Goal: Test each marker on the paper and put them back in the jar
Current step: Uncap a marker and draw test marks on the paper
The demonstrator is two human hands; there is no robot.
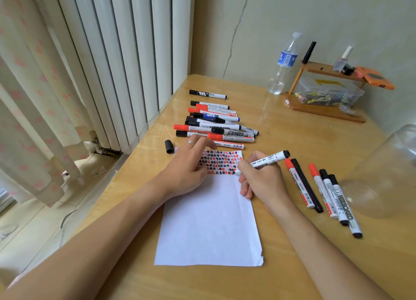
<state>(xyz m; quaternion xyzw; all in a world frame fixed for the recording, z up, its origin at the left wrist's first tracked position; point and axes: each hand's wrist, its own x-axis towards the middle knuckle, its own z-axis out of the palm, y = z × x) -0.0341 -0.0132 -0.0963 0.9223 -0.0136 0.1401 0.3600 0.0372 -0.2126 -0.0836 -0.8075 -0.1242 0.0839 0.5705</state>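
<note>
A white sheet of paper (209, 221) lies on the wooden table, its top strip filled with rows of black and red marks (221, 161). My right hand (262, 182) grips an uncapped white marker (267, 159) with its tip on the paper at the right end of the marks. My left hand (188, 166) rests on the paper's upper left, fingers relaxed, a ring on one finger. A loose black cap (168, 146) lies left of the paper. Several capped markers (216, 124) are piled beyond the paper. Several more markers (324, 191) lie right of my right hand. A clear jar (391, 171) lies on its side at the right edge.
A water bottle (283, 65) stands at the back near the wall. Beside it a wooden rack (324, 110) holds a clear plastic box and small items. A white radiator (126, 58) and a curtain (31, 97) border the table's left side.
</note>
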